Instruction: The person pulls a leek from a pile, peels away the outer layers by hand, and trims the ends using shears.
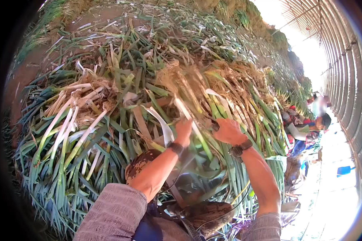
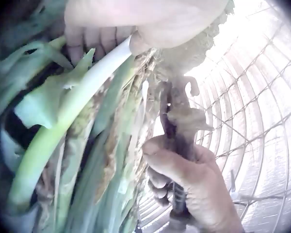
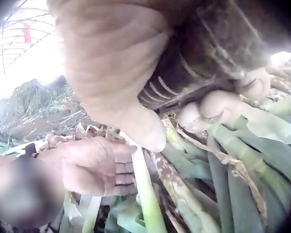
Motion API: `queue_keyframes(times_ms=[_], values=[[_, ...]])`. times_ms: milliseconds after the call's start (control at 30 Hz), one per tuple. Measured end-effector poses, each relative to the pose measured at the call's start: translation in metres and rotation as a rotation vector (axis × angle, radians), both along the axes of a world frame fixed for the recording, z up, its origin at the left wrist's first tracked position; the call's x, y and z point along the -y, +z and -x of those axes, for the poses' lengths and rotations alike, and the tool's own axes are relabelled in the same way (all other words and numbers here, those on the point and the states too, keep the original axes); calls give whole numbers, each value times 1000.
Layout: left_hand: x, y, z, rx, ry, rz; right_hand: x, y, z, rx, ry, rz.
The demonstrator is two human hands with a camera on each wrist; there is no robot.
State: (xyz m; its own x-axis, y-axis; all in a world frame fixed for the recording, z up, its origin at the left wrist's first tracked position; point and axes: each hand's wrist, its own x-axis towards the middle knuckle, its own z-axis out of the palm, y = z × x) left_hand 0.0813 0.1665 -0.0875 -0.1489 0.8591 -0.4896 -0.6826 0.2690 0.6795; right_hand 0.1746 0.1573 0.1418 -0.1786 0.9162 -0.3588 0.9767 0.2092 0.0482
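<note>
My left hand (image 1: 184, 131) holds a leek (image 1: 182, 107) by its pale stem, roots up and green end down towards me. In the left wrist view, the thumb of that hand (image 2: 145, 19) lies against the white stem (image 2: 92, 80). Just right of it, my right hand (image 1: 229, 131) grips a dark tool (image 1: 215, 126); its ribbed handle (image 3: 194, 53) fills much of the right wrist view. The right thumb (image 3: 148, 131) is close beside the leek (image 3: 145, 189); whether they touch I cannot tell. The tool's working end is unclear.
Leeks with pale stems (image 1: 66, 132) lie piled at left, roots inward. More leeks with brown roots (image 1: 229, 76) are heaped beyond and right of my hands. Loose leaves cover the ground behind. People sit at far right beside the ribbed tunnel wall (image 1: 346, 60).
</note>
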Motion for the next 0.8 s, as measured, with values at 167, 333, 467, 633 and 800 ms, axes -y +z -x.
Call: queue_keyframes(times_ms=[167, 333, 467, 633, 800], values=[[32, -2, -8, -179, -265, -98, 28, -1, -25, -117, 116, -55], [35, -10, -3, -98, -283, -39, 49, -8, -45, 28, 91, -11], [38, -7, 2, -6, -312, -30, 56, -14, -53, -76, 27, 2], [26, 6, 12, -204, -195, 26, 77, -5, -67, -85, -44, 24], [13, 32, 36, -191, 111, 22, 115, 17, -107, 48, -59, 36]])
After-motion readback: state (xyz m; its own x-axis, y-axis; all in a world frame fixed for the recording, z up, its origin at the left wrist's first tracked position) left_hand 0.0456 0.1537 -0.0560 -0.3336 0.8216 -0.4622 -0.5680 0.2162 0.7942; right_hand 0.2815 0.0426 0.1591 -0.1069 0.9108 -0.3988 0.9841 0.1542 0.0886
